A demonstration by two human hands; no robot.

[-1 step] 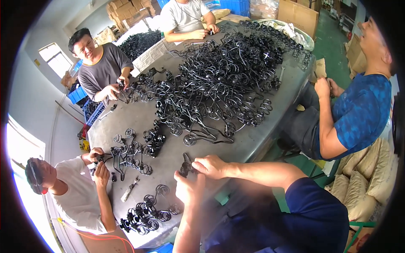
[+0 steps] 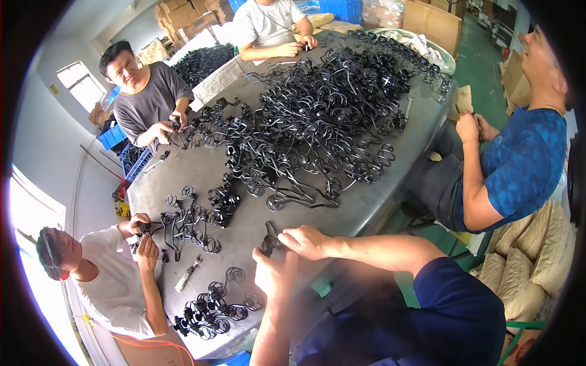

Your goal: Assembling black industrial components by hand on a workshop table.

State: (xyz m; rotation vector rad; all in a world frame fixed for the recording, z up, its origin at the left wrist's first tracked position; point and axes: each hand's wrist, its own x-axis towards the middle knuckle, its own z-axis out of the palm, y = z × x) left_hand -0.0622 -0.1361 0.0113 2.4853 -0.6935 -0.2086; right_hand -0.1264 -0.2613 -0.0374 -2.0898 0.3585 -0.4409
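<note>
Over the near edge of the metal table [image 2: 165, 183], my left hand [image 2: 271, 274] and my right hand [image 2: 305, 241] are closed on one black coiled-wire part [image 2: 268, 244]. Its bent end points up and away from my fingers. My right thumb presses near the coil; the fingertips of my left hand are partly hidden. Left of my hands lies a small group of black coiled parts with dark fittings [image 2: 213, 308]. A wrench [image 2: 188, 274] rests on the table just beyond that group.
A large heap of black coiled parts [image 2: 329, 104] covers the table's middle and far end. Several co-workers stand or sit around the table, one at the left handling a part. A second wrench [image 2: 408, 108] lies by the heap. Filled sacks [image 2: 519, 268] stand at the right.
</note>
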